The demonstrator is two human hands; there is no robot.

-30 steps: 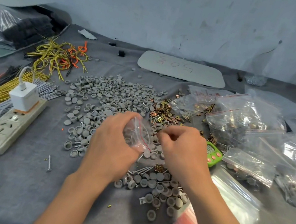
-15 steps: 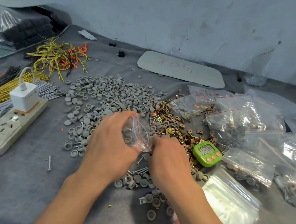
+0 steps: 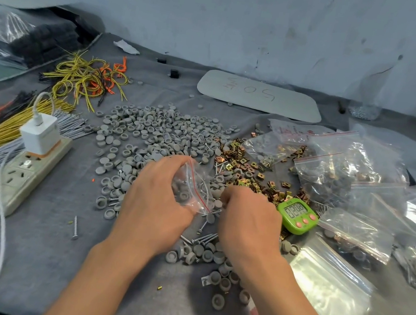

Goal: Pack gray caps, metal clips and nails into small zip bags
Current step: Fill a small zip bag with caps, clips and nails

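Holds small clear red-sealed zip bag [image 3: 194,187] in curled left hand [image 3: 156,203] mid-bench, over round gray plastic caps [image 3: 156,132]. Lowers right hand [image 3: 249,218] beside bag mouth among steel nails [image 3: 202,238]; cannot tell its grip. Bare gray cloth [image 3: 36,252] toward front-left corner; filled clear bags [image 3: 348,174] crowding right edge.

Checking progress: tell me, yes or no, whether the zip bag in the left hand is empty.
No, gray caps show through the clear small zip bag that the left hand grips.
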